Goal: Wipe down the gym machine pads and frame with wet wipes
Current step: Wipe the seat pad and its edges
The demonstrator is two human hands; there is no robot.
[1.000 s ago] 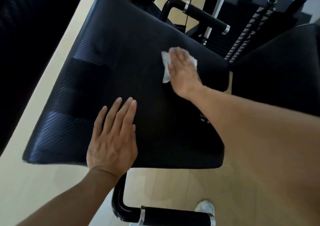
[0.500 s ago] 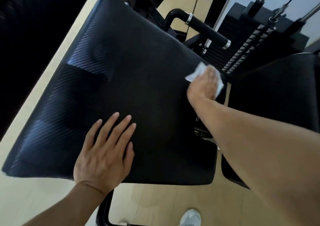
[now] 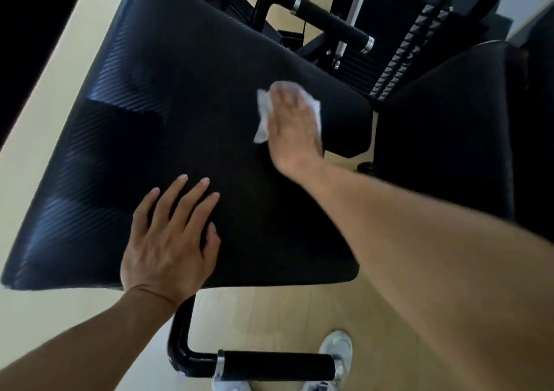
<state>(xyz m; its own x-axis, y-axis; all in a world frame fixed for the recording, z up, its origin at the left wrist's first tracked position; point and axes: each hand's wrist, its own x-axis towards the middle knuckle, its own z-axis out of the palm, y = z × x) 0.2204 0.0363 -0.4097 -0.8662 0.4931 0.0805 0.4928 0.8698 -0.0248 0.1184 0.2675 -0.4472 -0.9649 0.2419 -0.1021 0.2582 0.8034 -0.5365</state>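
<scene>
Both hands lie on the black seat pad (image 3: 186, 97): right hand (image 3: 295, 130), fingers flat, presses the white wet wipe (image 3: 263, 118) near the far right edge; left hand (image 3: 171, 241) rests flat, fingers spread, at the near edge.

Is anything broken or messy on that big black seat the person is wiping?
Nothing stands out. The black pad shows no rips or spills, only shiny streaks of light. The right hand presses a crumpled white wipe flat on it, and the left hand rests open near the front edge.
</scene>
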